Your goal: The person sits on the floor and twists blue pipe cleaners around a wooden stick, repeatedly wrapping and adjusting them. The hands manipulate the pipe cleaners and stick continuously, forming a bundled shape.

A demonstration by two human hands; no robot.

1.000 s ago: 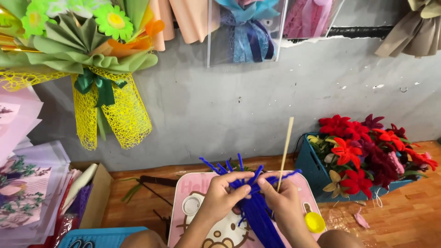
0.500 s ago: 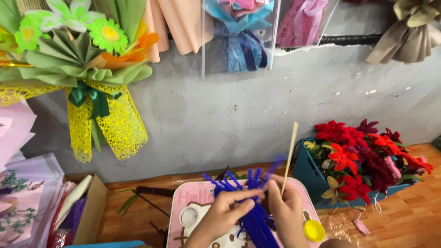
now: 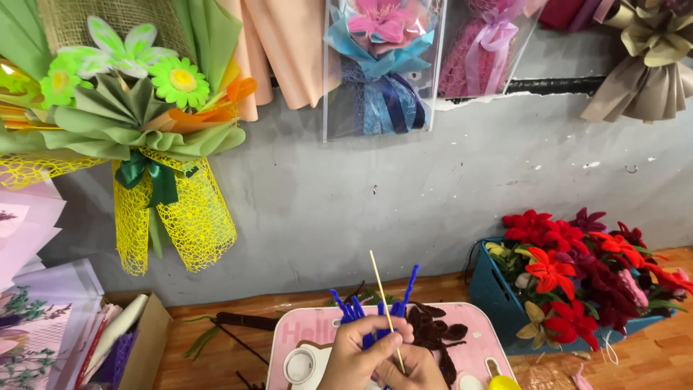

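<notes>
Since the earlier frame our hands have sunk toward the bottom edge of the view, and the blue pipe cleaners (image 3: 375, 312) we saw splayed wide now stand bunched upright. Far to the left of our left hand (image 3: 359, 352), a cardboard box (image 3: 148, 339) holds rolled papers, and above it on the grey wall hangs a green and yellow bouquet (image 3: 137, 137). Our left hand is closed around the lower part of the blue pipe cleaners, whose tips rise just above its fingers. Our right hand (image 3: 408, 368), pressed against the left, pinches a thin wooden stick (image 3: 385, 307) that slants up and to the left above both hands. Under the hands lies a pink tray (image 3: 476, 336), on the wooden bench (image 3: 216, 365). Just right of the hands, dark brown pipe cleaners (image 3: 433, 332) lie on that tray. Farther right, a teal basket (image 3: 498, 303) holds red and dark red handmade flowers (image 3: 570, 253).
</notes>
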